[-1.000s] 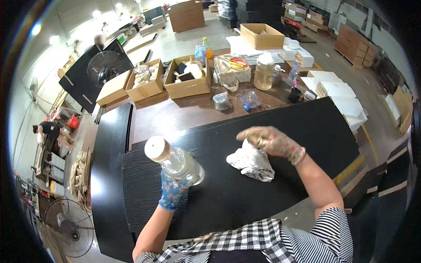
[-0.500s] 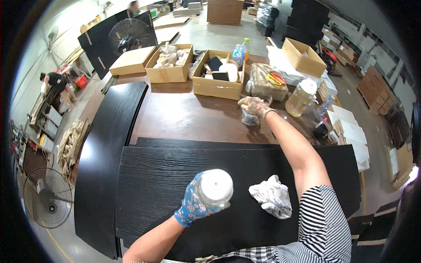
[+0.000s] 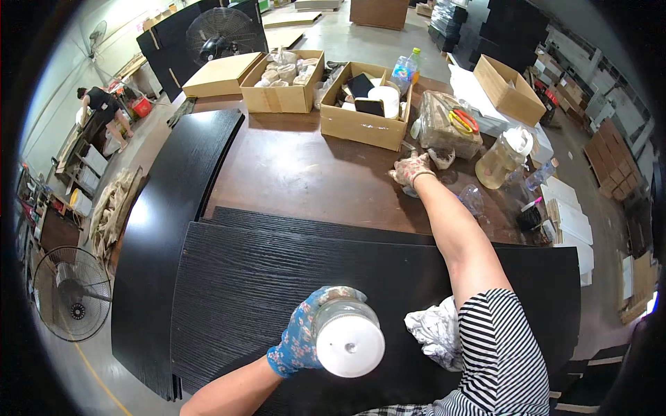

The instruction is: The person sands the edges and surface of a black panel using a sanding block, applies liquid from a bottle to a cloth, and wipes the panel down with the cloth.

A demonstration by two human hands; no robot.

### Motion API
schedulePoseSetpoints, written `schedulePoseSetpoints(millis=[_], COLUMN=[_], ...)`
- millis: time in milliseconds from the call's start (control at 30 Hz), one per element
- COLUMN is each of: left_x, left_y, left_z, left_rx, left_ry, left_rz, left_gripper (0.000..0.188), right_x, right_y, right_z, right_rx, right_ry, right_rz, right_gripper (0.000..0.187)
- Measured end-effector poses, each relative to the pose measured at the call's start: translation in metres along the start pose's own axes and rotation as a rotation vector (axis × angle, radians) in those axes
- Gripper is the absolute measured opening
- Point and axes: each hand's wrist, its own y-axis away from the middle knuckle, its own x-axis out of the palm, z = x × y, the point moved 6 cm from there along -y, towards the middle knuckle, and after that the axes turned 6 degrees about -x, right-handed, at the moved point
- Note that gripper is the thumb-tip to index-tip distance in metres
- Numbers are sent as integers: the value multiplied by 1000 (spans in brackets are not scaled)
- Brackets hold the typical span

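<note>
My left hand (image 3: pixel 300 334), in a blue flowered glove, grips a clear jar (image 3: pixel 331 309) with a white lid (image 3: pixel 350 347). The jar is tilted, its lid turned toward me, above the black wood-grain board (image 3: pixel 277 263). Far out over the brown table, my right hand (image 3: pixel 411 170) wears a pale glove with reddish marks. Its fingers are bent down over a small clear plastic thing, mostly hidden beneath the hand. A crumpled white and grey rag (image 3: pixel 433 331) lies on the board beside my right sleeve.
Cardboard boxes (image 3: pixel 364 128) of small goods line the table's far side. A wrapped block (image 3: pixel 444 125) carries red and yellow scissors (image 3: pixel 463 122). To its right stands a jug of yellowish liquid (image 3: pixel 496 163); a clear plastic bottle (image 3: pixel 471 200) lies nearer. Another black board (image 3: pixel 163 229) is at left.
The jar in my left hand has tipped over and come nearer to me. My right hand stays by the small clear thing, its fingers now lower over it. The view has shifted slightly.
</note>
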Motion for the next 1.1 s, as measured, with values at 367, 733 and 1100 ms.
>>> schedulePoseSetpoints(millis=[367, 733, 1100], left_x=[2, 0, -6], left_y=[-1, 4, 6], left_z=[-5, -6, 8], left_rx=[49, 6, -194], left_ry=[-78, 3, -15], left_rz=[1, -17, -51], left_gripper=[75, 53, 36], right_x=[-26, -34, 1], right_y=[6, 40, 20], right_z=[-23, 69, 74], right_rx=[99, -191, -155], right_ry=[-233, -186, -265], right_rz=[-423, 101, -9], right_gripper=[21, 43, 34])
